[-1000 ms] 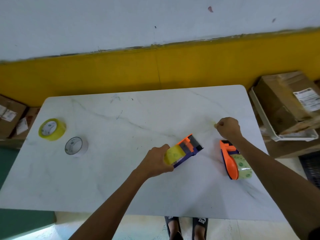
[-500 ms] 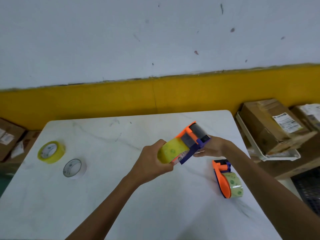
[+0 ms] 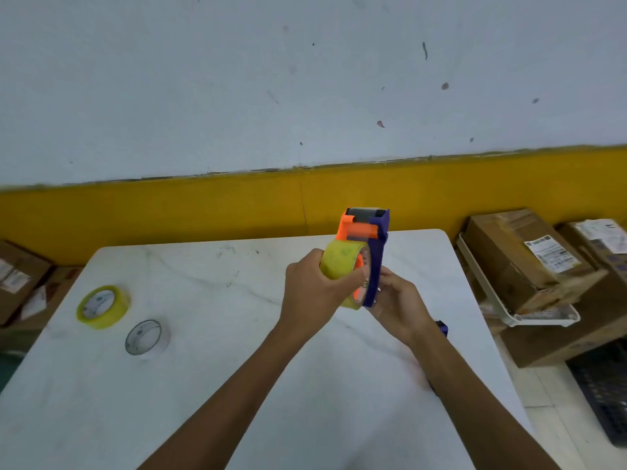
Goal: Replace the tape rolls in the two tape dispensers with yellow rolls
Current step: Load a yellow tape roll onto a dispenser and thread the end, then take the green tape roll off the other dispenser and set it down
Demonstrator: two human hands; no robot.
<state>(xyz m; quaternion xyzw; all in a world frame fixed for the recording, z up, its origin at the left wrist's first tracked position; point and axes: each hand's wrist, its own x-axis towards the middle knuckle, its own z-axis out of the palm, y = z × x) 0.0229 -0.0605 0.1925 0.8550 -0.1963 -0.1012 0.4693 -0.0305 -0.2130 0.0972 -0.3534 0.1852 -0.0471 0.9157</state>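
Observation:
An orange and purple tape dispenser is held upright above the white table, with a yellow tape roll mounted in it. My left hand grips that yellow roll from the left. My right hand holds the dispenser's purple side from below right. A spare yellow roll and a clear whitish roll lie at the table's left. The second dispenser is almost fully hidden behind my right forearm; only a purple tip shows.
Cardboard boxes sit in a white tray just right of the table, with more boxes on the floor at the left. A wall with a yellow band stands behind the table.
The dispenser has been lifted higher and turned upright, head pointing away. My right hand slid under its purple side. The view tilted up, hiding the second dispenser behind my right arm.

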